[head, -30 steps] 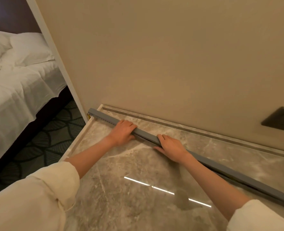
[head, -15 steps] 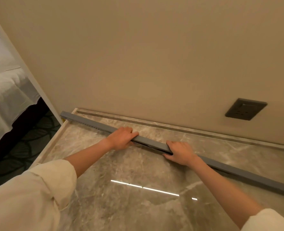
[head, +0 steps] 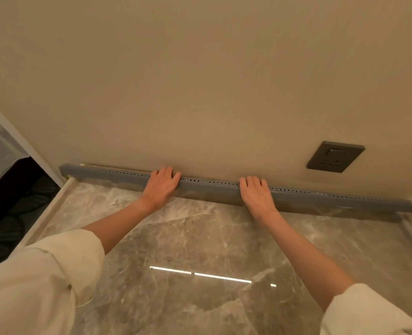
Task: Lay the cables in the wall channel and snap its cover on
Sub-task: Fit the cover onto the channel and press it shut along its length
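— Grey plastic wall channel [head: 209,188], slotted along its top edge: it lies along the foot of the wall [head: 200,81], at the back of the marble surface [head: 200,238]. Is it seated?

— Looks flush, though I can't tell if any gap is left behind it. The left hand [head: 161,187] and right hand [head: 256,193] lie flat over it, fingers straight and together, pressing rather than gripping.

— So how to do this well?

— I'd judge: push evenly with both palms, then work outward toward each end so the whole length sits straight below the socket [head: 335,157]. No cables or cover are in view yet, so leave the open side reachable
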{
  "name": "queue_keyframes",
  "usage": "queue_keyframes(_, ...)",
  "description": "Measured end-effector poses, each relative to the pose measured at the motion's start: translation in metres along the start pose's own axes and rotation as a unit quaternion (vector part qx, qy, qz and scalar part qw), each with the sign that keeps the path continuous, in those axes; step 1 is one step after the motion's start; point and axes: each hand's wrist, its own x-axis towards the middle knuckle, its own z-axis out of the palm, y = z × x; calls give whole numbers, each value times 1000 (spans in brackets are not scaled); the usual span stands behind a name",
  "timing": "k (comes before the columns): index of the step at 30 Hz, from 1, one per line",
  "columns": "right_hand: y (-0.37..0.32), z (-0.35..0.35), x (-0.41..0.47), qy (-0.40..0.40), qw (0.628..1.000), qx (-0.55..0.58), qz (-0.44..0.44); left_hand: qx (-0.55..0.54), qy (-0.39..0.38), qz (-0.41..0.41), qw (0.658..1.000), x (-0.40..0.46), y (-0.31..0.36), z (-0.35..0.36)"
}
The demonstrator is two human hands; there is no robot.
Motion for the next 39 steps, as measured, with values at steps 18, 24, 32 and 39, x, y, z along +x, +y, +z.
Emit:
queue_keyframes(18, 2, 24, 13, 68, 998, 1, 5, -128, 64, 33, 989, 13, 0, 16)
queue_keyframes(24, 12, 26, 9, 18, 999, 44, -12, -175, 52, 4, 983, 13, -2, 12)
queue_keyframes(32, 46, 25, -29, 5, 999, 42, 23, -195, 43, -47, 979, 10, 3, 3)
queue_keyframes(39, 65, 13, -40, -28, 999, -13, 35, -193, 41, -62, 978, 14, 16, -2)
